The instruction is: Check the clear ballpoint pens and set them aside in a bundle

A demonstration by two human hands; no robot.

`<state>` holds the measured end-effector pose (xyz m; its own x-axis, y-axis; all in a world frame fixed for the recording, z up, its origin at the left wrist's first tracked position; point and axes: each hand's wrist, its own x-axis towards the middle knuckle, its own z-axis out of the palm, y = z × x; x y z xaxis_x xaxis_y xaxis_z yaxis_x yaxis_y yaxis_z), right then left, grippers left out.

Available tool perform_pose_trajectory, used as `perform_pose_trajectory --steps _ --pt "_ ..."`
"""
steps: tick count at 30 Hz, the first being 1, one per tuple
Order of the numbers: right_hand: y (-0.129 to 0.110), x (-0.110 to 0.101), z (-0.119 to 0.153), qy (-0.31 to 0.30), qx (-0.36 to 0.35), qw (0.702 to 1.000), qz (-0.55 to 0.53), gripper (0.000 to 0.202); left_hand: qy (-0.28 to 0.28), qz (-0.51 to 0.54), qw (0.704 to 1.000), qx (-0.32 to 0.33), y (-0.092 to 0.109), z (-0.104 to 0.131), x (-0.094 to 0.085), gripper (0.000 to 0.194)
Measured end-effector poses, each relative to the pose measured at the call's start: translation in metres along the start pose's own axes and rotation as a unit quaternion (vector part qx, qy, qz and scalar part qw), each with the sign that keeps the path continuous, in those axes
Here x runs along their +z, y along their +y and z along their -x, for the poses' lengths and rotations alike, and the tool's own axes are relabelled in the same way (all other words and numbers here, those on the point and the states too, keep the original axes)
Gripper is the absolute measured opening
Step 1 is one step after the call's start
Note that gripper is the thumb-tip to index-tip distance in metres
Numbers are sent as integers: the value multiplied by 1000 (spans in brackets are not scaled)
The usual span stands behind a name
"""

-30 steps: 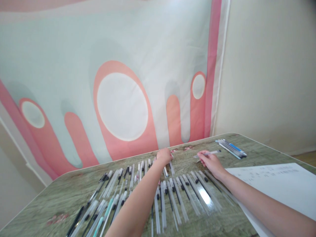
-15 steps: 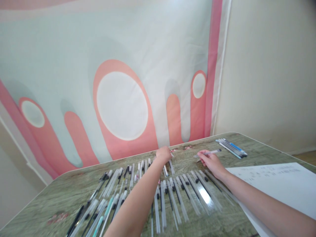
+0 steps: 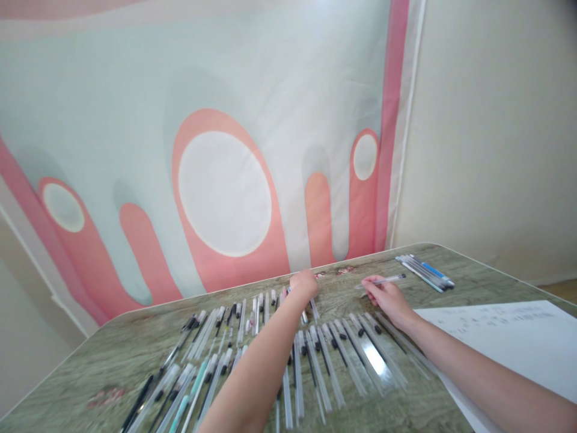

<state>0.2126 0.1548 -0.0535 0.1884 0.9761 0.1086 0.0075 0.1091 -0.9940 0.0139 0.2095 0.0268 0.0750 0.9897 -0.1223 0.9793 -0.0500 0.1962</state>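
My right hand (image 3: 382,294) is closed in a pinch on a slim clear pen (image 3: 393,279) with a dark tip, held just above the table to the right of the rows. At the far edge of the row of pens, my left hand (image 3: 305,284) is curled downward. Its fingertips are hidden behind the back of the hand, so what they hold cannot be made out. Pen parts lie close below it, among them a white-tipped one (image 3: 305,315). In front, several clear pen barrels with black grips (image 3: 331,367) lie side by side, partly covered by my left forearm.
More pens and barrels, some mint green (image 3: 198,380), lie on the left of the wood-patterned table (image 3: 67,373). A small bundle of pens (image 3: 426,272) sits at the back right. A white printed sheet (image 3: 509,337) is by my right forearm. A patterned cloth (image 3: 333,90) hangs behind.
My left hand has shifted slightly to the right along the far row. My right hand keeps hold of the pen, almost unmoved. The view has shifted a little.
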Motion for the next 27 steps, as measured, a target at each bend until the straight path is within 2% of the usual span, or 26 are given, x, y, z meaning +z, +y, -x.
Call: perform_pose_trajectory --steps 3,5,9,11,14,18,23,25,27 --pt "-1 1 0 -1 0 1000 -1 22 11 70 997 43 4 16 -6 20" --pt "-2 1 0 -2 -2 1000 -6 22 13 129 988 78 8 35 -6 22" --pt "-2 1 1 -4 -7 1000 -2 24 -5 249 960 125 19 82 14 24" --pt "0 1 1 -7 -13 1000 5 24 -41 441 889 115 23 100 28 17" --pt "2 -1 2 -2 -24 1000 13 25 -43 596 800 53 24 112 41 10" --pt "4 0 4 8 -29 999 14 27 -23 698 715 6 18 111 37 14" --pt "-7 0 9 9 -87 995 41 29 -81 825 558 -43 6 109 34 28" --pt "-17 2 15 14 -124 990 65 29 -87 851 514 -62 2 109 34 31" --pt "-30 5 23 22 -161 983 89 31 -99 867 483 -67 1 109 35 29"
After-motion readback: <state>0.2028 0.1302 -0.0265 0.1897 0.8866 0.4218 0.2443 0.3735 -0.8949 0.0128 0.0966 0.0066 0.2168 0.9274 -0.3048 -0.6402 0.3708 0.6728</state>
